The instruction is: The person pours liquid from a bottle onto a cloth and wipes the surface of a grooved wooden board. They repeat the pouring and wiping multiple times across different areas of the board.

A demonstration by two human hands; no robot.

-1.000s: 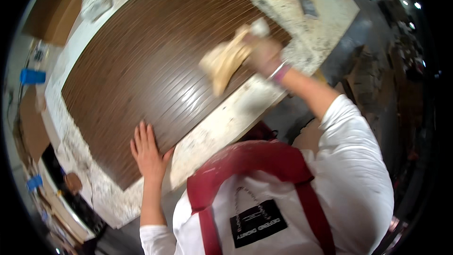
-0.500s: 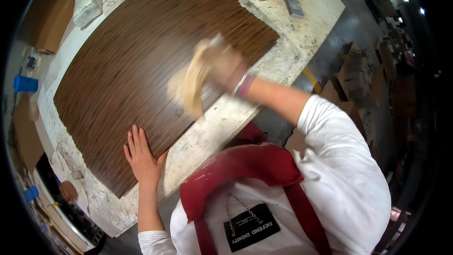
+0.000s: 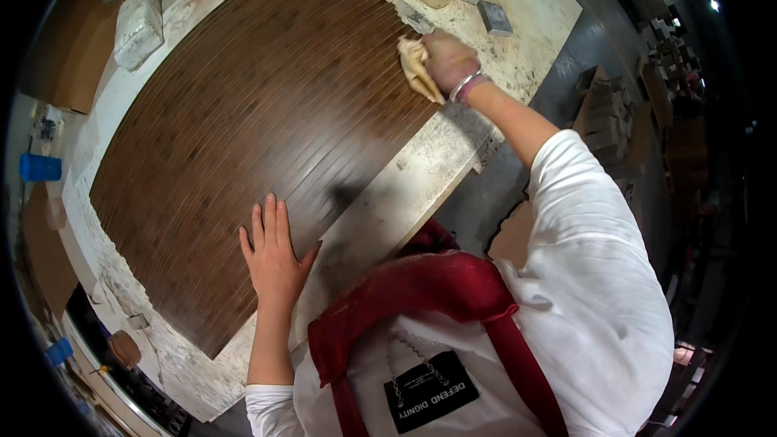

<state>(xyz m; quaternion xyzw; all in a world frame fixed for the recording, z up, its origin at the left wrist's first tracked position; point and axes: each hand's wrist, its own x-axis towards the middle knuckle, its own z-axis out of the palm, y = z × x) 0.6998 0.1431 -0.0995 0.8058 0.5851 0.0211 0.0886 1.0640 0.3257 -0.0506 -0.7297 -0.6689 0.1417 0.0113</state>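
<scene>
Your right hand [image 3: 450,61] clutches a crumpled cream cloth [image 3: 415,66] by a grooved dark-brown wood-look panel's [image 3: 218,129] edge; your left hand [image 3: 276,265] lies spread flat on it, empty

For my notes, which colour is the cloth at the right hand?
Pale cream cloth, head view.

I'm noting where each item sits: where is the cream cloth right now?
In the head view, the cream cloth is above and right of centre, in the right hand, at the right end of the brown panel.
</scene>
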